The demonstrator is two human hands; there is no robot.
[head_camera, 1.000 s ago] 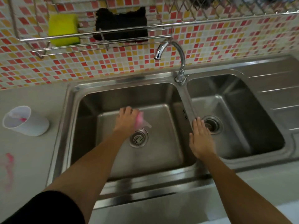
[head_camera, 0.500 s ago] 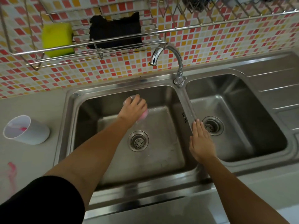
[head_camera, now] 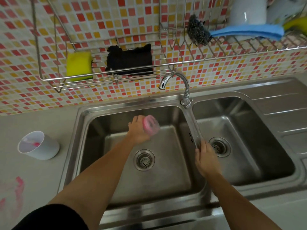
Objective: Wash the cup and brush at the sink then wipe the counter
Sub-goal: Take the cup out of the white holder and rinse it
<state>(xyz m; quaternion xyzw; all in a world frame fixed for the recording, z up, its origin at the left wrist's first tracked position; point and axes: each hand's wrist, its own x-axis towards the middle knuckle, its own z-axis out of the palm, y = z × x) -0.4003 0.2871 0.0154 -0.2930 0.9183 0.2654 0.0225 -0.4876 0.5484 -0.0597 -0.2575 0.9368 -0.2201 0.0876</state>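
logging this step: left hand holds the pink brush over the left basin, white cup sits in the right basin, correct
No: the head view shows the cup on the counter left of the sink, not in the right basin. The left hand does hold the brush over the left basin.

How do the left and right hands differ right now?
The left hand grips a pink object, while the right hand holds nothing. The left hand is over the left basin, and the right hand rests on the divider between the basins. The left hand's fingers are curled; the right hand's lie fairly straight. Both hands are bare and at the sink.
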